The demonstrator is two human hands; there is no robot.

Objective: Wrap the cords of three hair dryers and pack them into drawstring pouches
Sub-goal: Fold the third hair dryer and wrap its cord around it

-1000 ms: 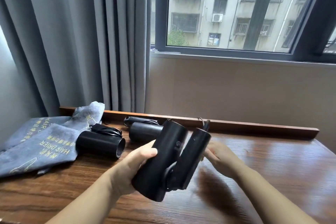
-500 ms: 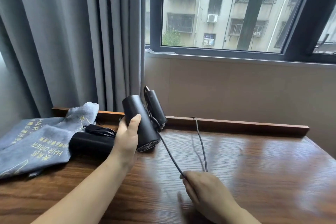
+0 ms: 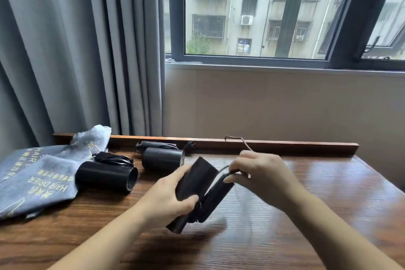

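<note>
Hotel-like room: curtain (image 3: 76, 50), window (image 3: 252, 11), "HAIR DRIER" pouches (image 3: 37, 180).

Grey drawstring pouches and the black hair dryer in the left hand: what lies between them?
In the head view, another black cylindrical hair dryer lies on the wooden table between the grey pouches and the held dryer.

Soft window (image 3: 252, 11) daylight, tabletop (image 3: 328, 193) glare, motion-blurred hands, wide-angle bowing

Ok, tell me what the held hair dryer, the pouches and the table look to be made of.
Held hair dryer: probably matte black plastic; smooth, dull, no glare.
Pouches: soft grey fabric, maybe felt or suede-like; limp folds, fuzzy surface, gold print.
Table: wood or wood veneer, glossy finish; visible grain and window reflections.
</note>
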